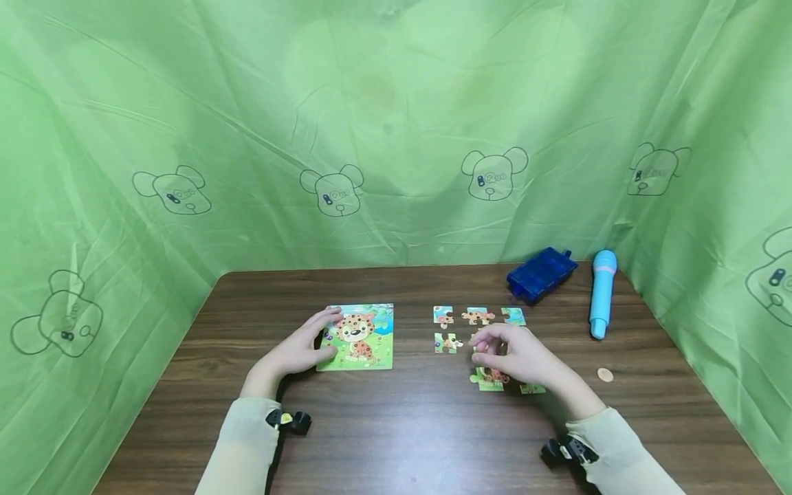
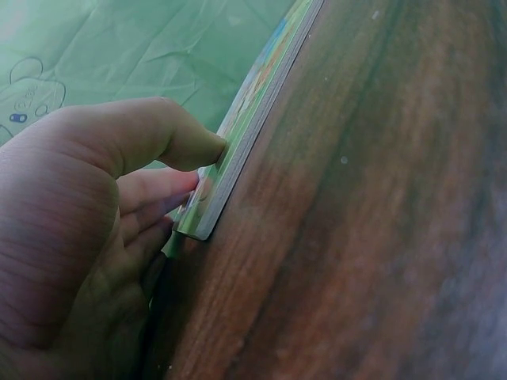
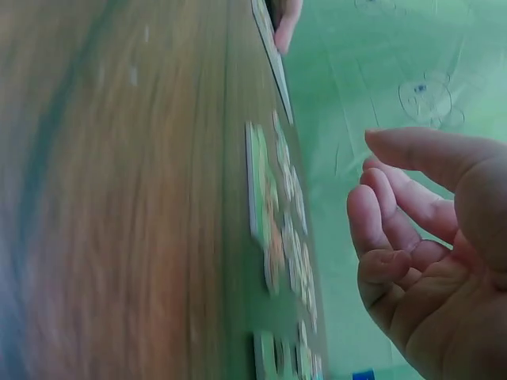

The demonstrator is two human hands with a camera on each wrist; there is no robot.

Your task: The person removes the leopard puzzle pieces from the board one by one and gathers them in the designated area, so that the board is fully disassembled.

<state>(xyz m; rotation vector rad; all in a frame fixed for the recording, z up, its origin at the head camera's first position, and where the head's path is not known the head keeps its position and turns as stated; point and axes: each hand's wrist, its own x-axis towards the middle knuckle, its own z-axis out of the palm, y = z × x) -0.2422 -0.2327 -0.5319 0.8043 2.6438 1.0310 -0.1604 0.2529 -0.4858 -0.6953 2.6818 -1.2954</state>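
A square picture board (image 1: 379, 347) with a cartoon spotted leopard on green grass lies flat on the table. My left hand (image 1: 300, 349) rests at its left side, thumb and fingertips touching the board near its edge. In the left wrist view, the thumb (image 2: 170, 138) lies on its face. To the right, several jigsaw pieces (image 1: 443, 315) with spotted-fur, sky and grass prints lie spread out in rows. Over these hovers my right hand (image 1: 516, 349), hiding some of them. The right wrist view shows its fingers (image 3: 366, 222) loosely bent, thumb apart, holding nothing.
A blue translucent box (image 1: 541, 275) sits at the back right of the wooden table (image 1: 396, 440). Beside it lies a light-blue microphone-shaped stick (image 1: 602, 295). A small round pale disc (image 1: 605, 375) lies further right. Green cloth (image 1: 396, 137) hangs behind and at both sides.
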